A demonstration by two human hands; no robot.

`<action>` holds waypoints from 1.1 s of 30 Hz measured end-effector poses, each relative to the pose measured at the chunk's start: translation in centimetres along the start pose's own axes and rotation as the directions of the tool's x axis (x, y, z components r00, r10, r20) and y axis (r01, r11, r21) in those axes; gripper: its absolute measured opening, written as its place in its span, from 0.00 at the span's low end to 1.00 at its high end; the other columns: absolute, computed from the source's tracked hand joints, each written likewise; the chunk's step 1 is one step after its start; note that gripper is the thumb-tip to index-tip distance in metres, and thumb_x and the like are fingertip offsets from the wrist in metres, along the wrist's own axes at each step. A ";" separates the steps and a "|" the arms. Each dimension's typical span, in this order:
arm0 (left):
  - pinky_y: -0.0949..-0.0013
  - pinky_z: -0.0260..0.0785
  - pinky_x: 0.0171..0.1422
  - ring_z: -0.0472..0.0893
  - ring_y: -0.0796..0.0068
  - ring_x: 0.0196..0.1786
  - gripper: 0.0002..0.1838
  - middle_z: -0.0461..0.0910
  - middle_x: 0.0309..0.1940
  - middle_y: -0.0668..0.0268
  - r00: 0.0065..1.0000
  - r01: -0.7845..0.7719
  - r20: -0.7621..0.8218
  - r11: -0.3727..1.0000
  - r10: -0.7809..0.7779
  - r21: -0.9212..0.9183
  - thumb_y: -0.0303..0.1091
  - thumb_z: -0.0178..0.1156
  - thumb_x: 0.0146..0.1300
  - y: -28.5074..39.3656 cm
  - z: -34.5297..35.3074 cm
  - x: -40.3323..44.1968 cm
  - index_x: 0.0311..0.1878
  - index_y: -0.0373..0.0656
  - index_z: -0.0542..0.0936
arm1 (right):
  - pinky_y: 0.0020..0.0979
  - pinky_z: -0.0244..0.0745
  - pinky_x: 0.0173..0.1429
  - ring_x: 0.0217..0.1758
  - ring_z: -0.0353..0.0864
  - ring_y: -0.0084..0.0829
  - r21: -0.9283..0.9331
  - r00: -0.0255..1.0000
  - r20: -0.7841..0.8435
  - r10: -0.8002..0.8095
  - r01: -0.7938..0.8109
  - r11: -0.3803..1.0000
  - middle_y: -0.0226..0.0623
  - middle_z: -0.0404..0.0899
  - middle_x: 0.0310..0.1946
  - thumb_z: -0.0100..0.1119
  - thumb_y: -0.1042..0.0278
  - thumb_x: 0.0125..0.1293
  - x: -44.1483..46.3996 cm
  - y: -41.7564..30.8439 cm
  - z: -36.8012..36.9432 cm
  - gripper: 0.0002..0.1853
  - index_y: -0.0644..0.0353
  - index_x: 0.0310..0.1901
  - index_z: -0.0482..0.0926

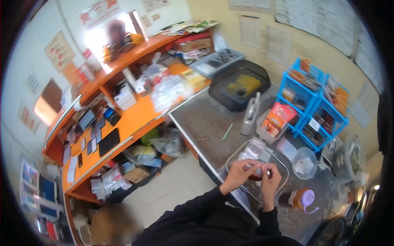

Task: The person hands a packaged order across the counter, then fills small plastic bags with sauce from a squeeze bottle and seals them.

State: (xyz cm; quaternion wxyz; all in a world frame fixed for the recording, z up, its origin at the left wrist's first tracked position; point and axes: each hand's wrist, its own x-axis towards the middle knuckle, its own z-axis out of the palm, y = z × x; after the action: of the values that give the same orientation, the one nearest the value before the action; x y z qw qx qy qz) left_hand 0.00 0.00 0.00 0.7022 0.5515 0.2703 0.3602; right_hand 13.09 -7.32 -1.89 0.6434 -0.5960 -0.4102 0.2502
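The grey table top [215,123] is left with a dull, rough look. Shiny, crinkly, see-through plastic is seen in the packets [251,152]. The blue baskets [314,107] are made of smooth plastic, the black tray [217,91] of glossy plastic. The sleeves [193,207] are made of dull cloth.

I see black on the long fabric sleeves [197,209], and a colourless, silvery shine on the clear plastic packets [249,152]. The flat rectangular worktop [209,131] reads mottled dark grey with a whitish edge. To me the stacked plastic baskets [305,108] are bright blue, the cardboard carton [274,125] red and orange, the round jar [296,199] brown under a lilac lid [307,197]. I get vivid orange from the long wooden counter [139,117] and pale floor tiles [168,192] gridded by thin lines.
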 end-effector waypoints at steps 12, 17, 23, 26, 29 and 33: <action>0.72 0.76 0.55 0.84 0.77 0.47 0.14 0.87 0.43 0.61 0.999 -0.043 -0.014 0.995 0.045 0.087 0.31 0.58 0.74 -0.6 -5.7 -4.8 0.52 0.31 0.84 | 0.24 0.71 0.44 0.39 0.79 0.23 0.068 0.966 0.256 0.029 -0.048 0.997 0.35 0.82 0.33 0.67 0.72 0.65 -1.8 2.0 2.0 0.07 0.66 0.40 0.87; 0.73 0.76 0.54 0.84 0.78 0.46 0.13 0.88 0.42 0.61 0.999 -0.027 -0.040 0.994 0.031 0.102 0.31 0.59 0.73 -0.9 -6.2 -4.7 0.52 0.32 0.84 | 0.24 0.71 0.43 0.36 0.78 0.23 0.094 0.953 0.302 -0.029 0.001 0.996 0.35 0.83 0.34 0.65 0.70 0.67 -1.7 1.0 1.9 0.08 0.67 0.41 0.87; 0.63 0.66 0.70 0.78 0.68 0.62 0.25 0.80 0.60 0.57 0.988 -0.035 -0.149 0.998 0.028 -0.045 0.45 0.48 0.79 -1.5 -9.0 -4.4 0.67 0.35 0.74 | 0.25 0.74 0.50 0.41 0.81 0.23 -0.097 0.984 0.179 0.014 0.003 0.995 0.35 0.86 0.39 0.52 0.65 0.77 -1.3 2.7 1.8 0.14 0.66 0.42 0.84; 0.65 0.66 0.68 0.79 0.66 0.62 0.29 0.79 0.62 0.56 0.963 -0.090 -0.238 0.984 0.126 0.154 0.50 0.45 0.79 -1.0 -12.2 -5.2 0.71 0.37 0.69 | 0.28 0.77 0.52 0.46 0.85 0.28 0.151 0.989 0.068 0.133 -0.142 0.978 0.40 0.86 0.43 0.50 0.65 0.78 -0.9 4.1 2.4 0.13 0.67 0.47 0.79; 0.66 0.67 0.65 0.81 0.67 0.58 0.28 0.80 0.59 0.57 0.942 -0.027 -0.324 0.984 0.084 0.177 0.50 0.45 0.79 -0.9 -15.3 -6.3 0.69 0.36 0.71 | 0.26 0.78 0.48 0.48 0.86 0.30 0.271 0.971 0.034 0.237 -0.237 0.933 0.40 0.85 0.45 0.49 0.61 0.79 -1.1 6.6 3.6 0.15 0.65 0.51 0.77; 0.66 0.68 0.64 0.82 0.68 0.56 0.27 0.82 0.56 0.58 0.924 0.048 -0.381 0.986 0.018 0.163 0.50 0.44 0.79 -2.5 -20.6 -6.8 0.68 0.37 0.72 | 0.20 0.74 0.39 0.48 0.86 0.29 0.426 0.879 0.062 0.472 -0.451 0.784 0.39 0.85 0.48 0.47 0.57 0.80 -0.7 8.3 6.3 0.17 0.62 0.53 0.77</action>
State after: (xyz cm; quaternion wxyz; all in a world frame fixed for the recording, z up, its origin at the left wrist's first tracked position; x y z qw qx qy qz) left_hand -19.52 6.16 -7.65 0.5897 0.5264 0.4353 0.4309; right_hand 8.92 -2.96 -10.45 0.6870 -0.5279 -0.1712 0.4692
